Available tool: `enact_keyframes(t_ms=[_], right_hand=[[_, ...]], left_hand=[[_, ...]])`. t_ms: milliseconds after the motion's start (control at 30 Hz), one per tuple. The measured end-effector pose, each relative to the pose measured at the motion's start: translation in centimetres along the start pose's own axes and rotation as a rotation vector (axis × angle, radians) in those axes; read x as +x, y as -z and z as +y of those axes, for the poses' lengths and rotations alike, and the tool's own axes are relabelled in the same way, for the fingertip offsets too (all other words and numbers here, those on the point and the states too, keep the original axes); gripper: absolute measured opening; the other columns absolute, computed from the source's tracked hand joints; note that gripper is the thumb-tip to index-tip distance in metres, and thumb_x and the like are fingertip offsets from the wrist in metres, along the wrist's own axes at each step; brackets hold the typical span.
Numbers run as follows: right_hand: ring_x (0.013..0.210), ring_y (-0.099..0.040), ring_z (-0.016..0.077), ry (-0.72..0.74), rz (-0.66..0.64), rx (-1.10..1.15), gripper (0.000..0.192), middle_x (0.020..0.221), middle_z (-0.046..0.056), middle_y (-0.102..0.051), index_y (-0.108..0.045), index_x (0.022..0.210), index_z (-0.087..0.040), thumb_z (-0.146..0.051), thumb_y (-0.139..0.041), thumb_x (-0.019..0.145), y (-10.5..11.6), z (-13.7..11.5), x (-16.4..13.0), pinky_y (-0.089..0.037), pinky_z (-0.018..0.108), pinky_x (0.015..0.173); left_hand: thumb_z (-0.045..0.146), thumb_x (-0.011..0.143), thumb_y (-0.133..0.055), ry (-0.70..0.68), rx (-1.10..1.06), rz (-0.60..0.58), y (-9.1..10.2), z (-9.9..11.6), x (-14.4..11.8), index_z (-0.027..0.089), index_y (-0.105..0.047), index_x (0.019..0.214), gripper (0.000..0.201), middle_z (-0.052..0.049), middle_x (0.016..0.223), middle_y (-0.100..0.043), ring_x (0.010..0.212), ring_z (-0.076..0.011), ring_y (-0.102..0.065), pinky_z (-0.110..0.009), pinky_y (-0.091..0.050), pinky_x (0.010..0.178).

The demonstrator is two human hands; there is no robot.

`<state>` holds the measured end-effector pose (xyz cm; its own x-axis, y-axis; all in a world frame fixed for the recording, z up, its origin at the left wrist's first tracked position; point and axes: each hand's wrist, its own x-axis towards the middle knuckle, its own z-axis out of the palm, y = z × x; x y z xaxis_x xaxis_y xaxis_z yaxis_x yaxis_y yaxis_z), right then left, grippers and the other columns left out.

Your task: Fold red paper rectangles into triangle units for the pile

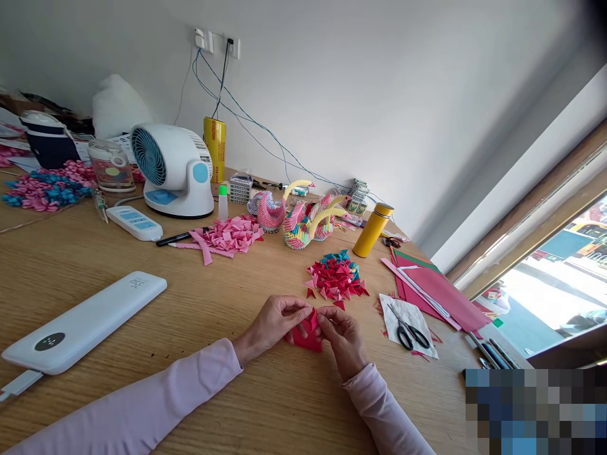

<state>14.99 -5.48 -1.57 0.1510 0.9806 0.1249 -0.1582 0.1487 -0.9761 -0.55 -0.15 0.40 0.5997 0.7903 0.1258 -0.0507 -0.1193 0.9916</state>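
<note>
Left hand: the left hand (274, 322) pinches the left edge of a red paper piece (307, 335), fingertips closed on it.
Right hand: the right hand (342, 338) grips the same piece from the right, thumb and fingers clenched on the top fold.
Paper piece: held between both hands, low over the wooden table (190, 297), near the table's front edge.
Just beyond: a pile of red and teal folded triangles (336, 276) lies behind the hands.
Right of hands: black-handled scissors (410, 330) rest on a white sheet (396, 309); further right, a stack of red paper sheets (441, 291).
Farther back: paper swans (303, 218), a yellow flask (373, 229), pink folded pieces (227, 237), a white desk fan (173, 167).
Left: a white power bank (85, 322) lies well apart from the left sleeve.
</note>
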Motion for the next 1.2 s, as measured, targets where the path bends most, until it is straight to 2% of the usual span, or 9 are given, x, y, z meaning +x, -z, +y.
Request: enact_keyframes(t_ms=[300, 833, 1200], right_hand=[[0.053, -0.057, 0.0118, 0.073, -0.021, -0.131, 0.024, 0.058, 0.0, -0.062, -0.067, 0.083, -0.014, -0.037, -0.069, 0.074, 0.14, -0.13, 0.0, -0.046, 0.023, 0.052], [0.053, -0.057, 0.01, 0.067, -0.083, -0.116, 0.02, 0.06, 0.0, -0.062, -0.068, 0.084, -0.015, -0.033, -0.068, 0.077, 0.2, -0.26, -0.1, -0.046, 0.021, 0.052], [0.054, -0.058, 0.0107, 0.075, -0.082, -0.112, 0.021, 0.063, 0.0, -0.062, -0.067, 0.084, -0.014, -0.033, -0.069, 0.075, -0.02, -0.13, -0.16, -0.047, 0.022, 0.052]], left_hand=[[0.041, 0.08, -0.058, 0.0, 0.016, -0.003, 0.15, -0.45, 0.06, 0.01, -0.063, 0.084, 0.031, -0.003, 0.063, -0.065, 0.052, -0.0138, -0.062, -0.017, -0.045, 0.037], [0.041, 0.079, -0.06, 0.054, -0.016, -0.047, 0.1, -0.19, 0.11, 0.012, -0.057, 0.083, 0.029, -0.002, 0.061, -0.064, 0.05, -0.0134, -0.061, -0.019, -0.046, 0.041], [0.04, 0.08, -0.06, 0.03, -0.115, -0.074, 0.07, -0.7, 0.15, 0.015, -0.053, 0.08, 0.026, 0.001, 0.058, -0.062, 0.048, -0.0101, -0.059, -0.016, -0.039, 0.041]])
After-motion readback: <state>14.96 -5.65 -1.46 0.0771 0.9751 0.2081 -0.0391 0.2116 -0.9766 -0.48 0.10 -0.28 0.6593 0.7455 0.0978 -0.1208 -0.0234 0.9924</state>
